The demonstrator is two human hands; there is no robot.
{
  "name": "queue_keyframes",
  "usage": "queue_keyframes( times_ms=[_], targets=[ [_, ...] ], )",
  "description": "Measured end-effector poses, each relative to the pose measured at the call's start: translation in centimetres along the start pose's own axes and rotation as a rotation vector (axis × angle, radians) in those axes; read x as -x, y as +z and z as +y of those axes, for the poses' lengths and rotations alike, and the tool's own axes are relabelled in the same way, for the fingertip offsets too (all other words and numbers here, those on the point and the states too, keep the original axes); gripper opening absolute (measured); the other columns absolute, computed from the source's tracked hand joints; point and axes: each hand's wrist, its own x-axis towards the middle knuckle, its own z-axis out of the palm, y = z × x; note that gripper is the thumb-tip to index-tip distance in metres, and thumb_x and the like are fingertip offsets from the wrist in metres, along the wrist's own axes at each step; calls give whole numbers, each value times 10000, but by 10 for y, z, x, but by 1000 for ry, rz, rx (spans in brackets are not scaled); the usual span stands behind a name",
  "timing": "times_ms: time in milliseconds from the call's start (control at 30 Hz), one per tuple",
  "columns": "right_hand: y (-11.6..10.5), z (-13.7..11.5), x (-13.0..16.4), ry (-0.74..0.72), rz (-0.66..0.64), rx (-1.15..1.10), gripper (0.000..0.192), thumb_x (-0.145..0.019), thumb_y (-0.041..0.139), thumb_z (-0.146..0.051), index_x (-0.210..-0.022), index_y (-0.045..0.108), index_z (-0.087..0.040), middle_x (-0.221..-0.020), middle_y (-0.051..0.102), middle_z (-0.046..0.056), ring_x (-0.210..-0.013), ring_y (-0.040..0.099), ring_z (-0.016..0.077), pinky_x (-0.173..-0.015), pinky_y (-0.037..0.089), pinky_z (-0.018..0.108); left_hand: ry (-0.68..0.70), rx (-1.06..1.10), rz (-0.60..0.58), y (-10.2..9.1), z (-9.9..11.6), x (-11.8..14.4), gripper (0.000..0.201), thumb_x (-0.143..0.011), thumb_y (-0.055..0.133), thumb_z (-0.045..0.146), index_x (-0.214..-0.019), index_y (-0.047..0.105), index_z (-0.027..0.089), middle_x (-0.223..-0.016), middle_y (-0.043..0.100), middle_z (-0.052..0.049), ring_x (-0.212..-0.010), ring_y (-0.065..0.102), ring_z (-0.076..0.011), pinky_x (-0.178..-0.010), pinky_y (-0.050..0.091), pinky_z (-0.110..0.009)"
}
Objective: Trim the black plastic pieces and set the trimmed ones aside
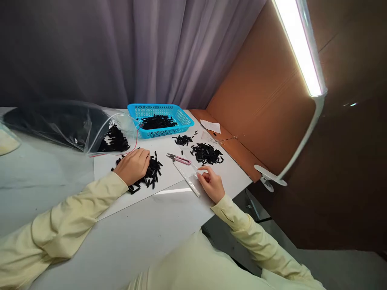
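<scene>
Left hand (134, 163): palm down with fingers curled loosely over a heap of small black pieces (151, 171); it rests on them, and whether any piece is pinched underneath cannot be told.
Right hand (211, 184): fingers bent, thumb and forefinger pinched on the near end of a small clear plastic bag (190, 180), which lies flat on the table (127, 237).
Heap under left hand: short black stick-like parts, scattered on a white sheet (169, 171), spreading out past the fingertips toward the wrist side.
Clear bag: long and narrow, lying slantwise between the two hands, its far end near the snips.
Thread snips (179, 159): pink handle, metal blades pointing left, lying on the white sheet just beyond the clear bag, between the two heaps.
Second heap (207, 154): more black parts, beyond the right hand, well apart from the left hand's heap.
Third small heap (183, 139): black parts just in front of the basket.
Blue basket (181, 117): perforated plastic, at the far edge of the table, with black parts inside.
Large clear bag (75, 125): lying on its side at the far left, mouth open toward the sheet, black parts spilled at its opening.
Paper slip (211, 126): white, on the brown board (260, 92) right of the basket.
Lamp (299, 44): lit bar overhead at right, its arm clamped at the table's edge.
Sleeves (69, 221): pale yellow on both arms.
</scene>
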Motion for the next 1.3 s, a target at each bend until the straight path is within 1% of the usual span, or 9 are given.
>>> queue_keyframes(
  times_ms=[167,300,400,500,600,767,933,1100,1300],
  targets=[
    [5,-3,3,-41,10,123,239,-837,354,-351,-896,516,-185,-456,351,-74,-423,360,107,-524,336,204,-34,-11,-9,-1,1,-2,143,-846,356,220,-793,474,160,-786,540,-103,-774,516,-247,-711,404,-379],
    [8,-4,4,-99,35,173,256,-828,347,-350,-879,529,-178,-468,395,-58,-416,399,115,-508,334,209,-53,-13,-22,-1,-1,-4,212,-883,338,283,-779,478,163,-772,544,-92,-764,519,-228,-707,407,-361],
    [9,-4,2,-175,62,191,274,-841,334,-335,-879,542,-161,-466,412,-53,-396,418,119,-481,333,210,-51,14,-14,1,-5,-7,262,-909,291,268,-740,468,177,-723,537,-66,-728,520,-201,-702,409,-338],
    [12,-3,-3,-261,86,197,289,-869,316,-311,-885,553,-146,-451,407,-58,-365,413,116,-445,322,206,-23,74,-9,1,-9,-11,277,-911,282,229,-692,447,191,-685,532,-39,-687,522,-174,-683,414,-306],
    [15,-2,-7,-321,114,191,297,-891,303,-286,-895,561,-139,-432,380,-67,-348,392,112,-421,309,203,-28,148,-4,-1,-12,-13,278,-914,281,247,-691,439,195,-680,532,-18,-658,526,-146,-650,413,-264],
    [17,-2,-7,-381,170,175,304,-898,304,-253,-887,584,-134,-426,384,-62,-343,378,103,-414,297,204,-111,228,19,-11,-17,-14,295,-897,314,328,-664,433,193,-643,504,2,-612,493,-128,-631,390,-246],
    [17,-4,-6,-465,243,158,304,-897,318,-216,-875,605,-121,-388,357,-75,-302,316,87,-379,260,209,-217,262,68,-25,-20,-19,365,-878,312,351,-557,363,185,-538,404,33,-532,399,-98,-562,338,-220],
    [17,-4,-4,-556,287,121,293,-911,338,-227,-872,607,-115,-421,371,-73,-312,308,74,-370,274,194,-309,296,88,-29,-17,-17,424,-871,302,367,-496,335,171,-458,305,54,-459,299,-70,-502,274,-211],
    [15,-7,6,-583,266,75,273,-917,363,-239,-888,599,-106,-426,348,-77,-320,302,71,-370,314,163,-320,334,67,-25,-7,-18,468,-858,344,380,-448,374,156,-425,359,46,-440,333,-64,-513,281,-213]
  ],
)
